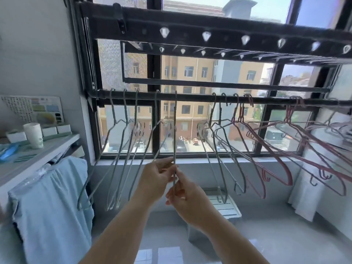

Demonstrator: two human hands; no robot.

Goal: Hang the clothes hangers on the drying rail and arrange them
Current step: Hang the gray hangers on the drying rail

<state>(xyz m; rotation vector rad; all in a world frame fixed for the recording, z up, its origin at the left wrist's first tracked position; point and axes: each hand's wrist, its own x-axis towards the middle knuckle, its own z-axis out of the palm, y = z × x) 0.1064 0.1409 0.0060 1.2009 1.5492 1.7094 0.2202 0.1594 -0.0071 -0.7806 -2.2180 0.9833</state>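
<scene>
Nearest, the right hand point(187, 197) reaches up from the lower right, its fingers point(180, 177) pressed together and pinching the bottom end of a grey hanger point(174, 130). Just above and to the left, the left hand point(157, 175) pinches the same wire between thumb and curled fingers point(163, 162). The two hands nearly touch.

The hanger is seen edge-on, its long axis running almost straight up from the hands to the rail point(190, 96), hook uppermost at the rail. It sits in the gap between two groups of hangers.

To its left, four more grey hangers point(122, 149) hang from the rail, bottoms slanting down to the left. To its right hang other grey hangers point(219, 149), then pink hangers point(266, 149), fanned out to the right.

At the left stands a shelf point(57, 143) with a white cup point(34, 135), and a blue towel point(51, 197) hangs below it. The window point(190, 73) lies behind the rail.
</scene>
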